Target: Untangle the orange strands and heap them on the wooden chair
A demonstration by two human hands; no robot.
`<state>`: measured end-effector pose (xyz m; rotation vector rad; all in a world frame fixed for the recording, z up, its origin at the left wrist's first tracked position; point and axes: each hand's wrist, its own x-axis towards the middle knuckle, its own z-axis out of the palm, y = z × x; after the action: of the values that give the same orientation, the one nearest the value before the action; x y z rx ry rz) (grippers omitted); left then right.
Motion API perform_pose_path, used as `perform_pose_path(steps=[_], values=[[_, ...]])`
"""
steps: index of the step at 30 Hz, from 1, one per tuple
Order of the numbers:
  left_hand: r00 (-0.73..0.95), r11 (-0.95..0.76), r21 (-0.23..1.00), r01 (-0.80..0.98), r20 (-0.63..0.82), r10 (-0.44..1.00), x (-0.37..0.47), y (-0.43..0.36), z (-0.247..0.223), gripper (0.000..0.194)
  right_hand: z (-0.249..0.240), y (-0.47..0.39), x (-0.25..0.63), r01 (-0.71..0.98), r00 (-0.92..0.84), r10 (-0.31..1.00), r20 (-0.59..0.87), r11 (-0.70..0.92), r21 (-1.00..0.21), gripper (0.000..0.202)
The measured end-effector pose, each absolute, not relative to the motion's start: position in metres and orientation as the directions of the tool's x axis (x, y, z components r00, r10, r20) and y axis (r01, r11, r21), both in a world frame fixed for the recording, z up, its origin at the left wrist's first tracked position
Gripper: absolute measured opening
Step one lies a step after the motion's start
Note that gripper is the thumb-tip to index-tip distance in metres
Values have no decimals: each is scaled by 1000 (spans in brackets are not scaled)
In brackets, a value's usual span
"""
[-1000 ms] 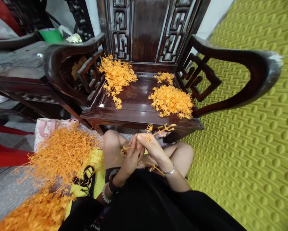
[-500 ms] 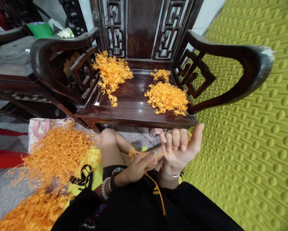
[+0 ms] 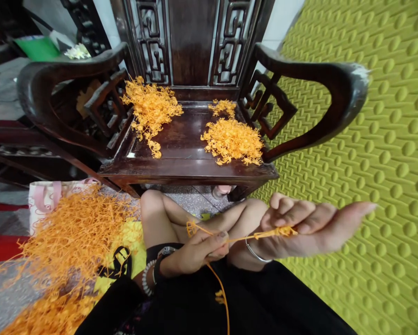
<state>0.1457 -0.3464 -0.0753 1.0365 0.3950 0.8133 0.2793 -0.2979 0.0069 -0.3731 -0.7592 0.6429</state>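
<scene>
My left hand pinches a thin orange plastic strip above my lap; one end hangs down over my black clothing. My right hand grips the other end of that strip, stretched out to the right with fingers curled around small orange pieces. The strip runs taut between the two hands. In front stands a dark carved wooden chair, whose seat carries two heaps of orange pieces, the left heap and the right heap.
A big loose pile of orange strips lies on the floor at my left, beside a pink-handled bag. A green-yellow embossed mat covers the right side. My bare knees sit under the chair's front edge.
My right hand has swung out to the right and lower, pulling the strip taut away from my left hand. The view has shifted slightly right.
</scene>
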Motion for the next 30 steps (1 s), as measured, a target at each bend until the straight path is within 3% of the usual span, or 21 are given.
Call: perform_pose_path(steps=[4, 6, 8, 10, 13, 18, 22, 25, 28, 30], values=[[651, 258, 890, -376, 55, 757, 141, -347, -72, 56, 10, -298, 281, -436, 507, 691, 514, 721, -538, 65], [631, 265, 906, -331, 4, 776, 135, -343, -70, 59, 6, -290, 283, -509, 353, 760, 545, 645, -569, 67], [545, 244, 923, -297, -46, 837, 125, -334, -69, 61, -4, -277, 284, -550, 87, 853, 514, 471, -689, 68], [411, 161, 951, -265, -40, 911, 112, -323, -71, 61, -19, -263, 282, -467, -115, 912, 394, 301, -832, 63], [284, 9, 980, -198, 49, 958, 94, -305, -75, 56, -42, -249, 279, -286, -216, 927, 308, 242, -927, 47], [299, -56, 998, -8, 56, 953, 78, -288, -70, 57, -53, -245, 282, -11, -576, 732, 364, 439, -899, 42], [304, -145, 976, 164, 90, 949, 74, -282, -62, 56, -54, -243, 287, -86, -756, 532, 381, 496, -864, 45], [257, -325, 872, 366, 241, 936, 71, -281, -61, 47, -58, -241, 298, -25, -843, 450, 295, 515, -857, 53], [311, -518, 596, 613, 421, 852, 71, -284, -62, 37, -61, -238, 310, 19, -901, 364, 236, 577, -816, 73], [394, -578, 404, 709, 453, 800, 72, -285, -63, 34, -60, -238, 314, 30, -915, 341, 215, 589, -807, 78]])
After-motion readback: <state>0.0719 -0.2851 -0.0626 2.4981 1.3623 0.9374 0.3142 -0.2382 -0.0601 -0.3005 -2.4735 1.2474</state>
